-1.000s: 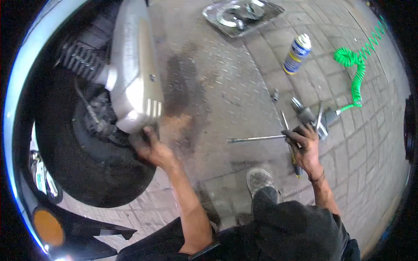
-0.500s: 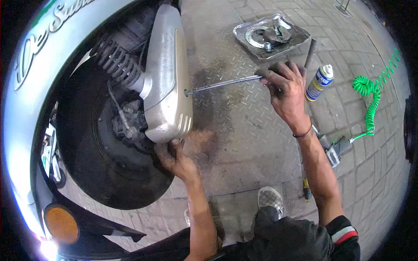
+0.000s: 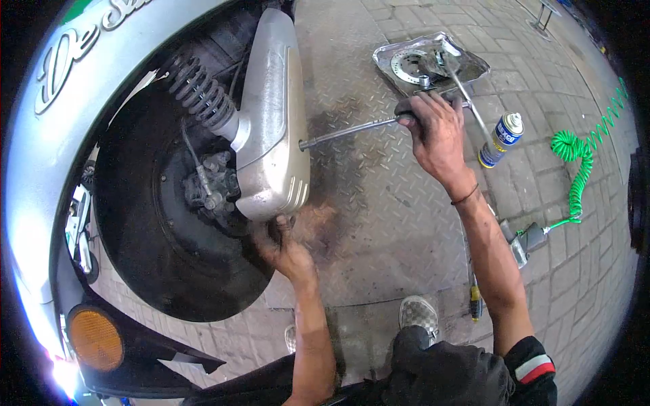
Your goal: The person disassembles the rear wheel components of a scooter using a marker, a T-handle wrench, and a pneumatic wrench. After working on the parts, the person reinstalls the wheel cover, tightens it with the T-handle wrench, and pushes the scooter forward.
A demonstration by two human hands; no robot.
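My right hand (image 3: 439,139) is closed around the handle end of a long metal T-handle wrench (image 3: 355,131). Its shaft runs level to the left, and its tip meets the side of a silver suspension cover (image 3: 267,166). The crossbar slants past my fingers on the right. At the cover's rounded lower end is my left hand (image 3: 290,256), thumb pressed to the bottom edge; its other fingers are hidden behind. A coil spring (image 3: 203,98) and a black wheel (image 3: 145,250) sit left of the cover, beneath a pale blue body panel (image 3: 30,196).
A metal tray (image 3: 470,81) holds a brake disc (image 3: 404,66) and other parts. Right of it stand a spray can (image 3: 501,141) and a coiled green air hose (image 3: 577,183) leading to an air tool (image 3: 520,247). A yellow-and-black handled tool (image 3: 476,304) lies near my shoe (image 3: 418,314).
The wrench's crossbar has turned to a different slant, and my right hand has shifted its grip slightly on it. My left hand stays at the cover's bottom. The whole view has moved slightly.
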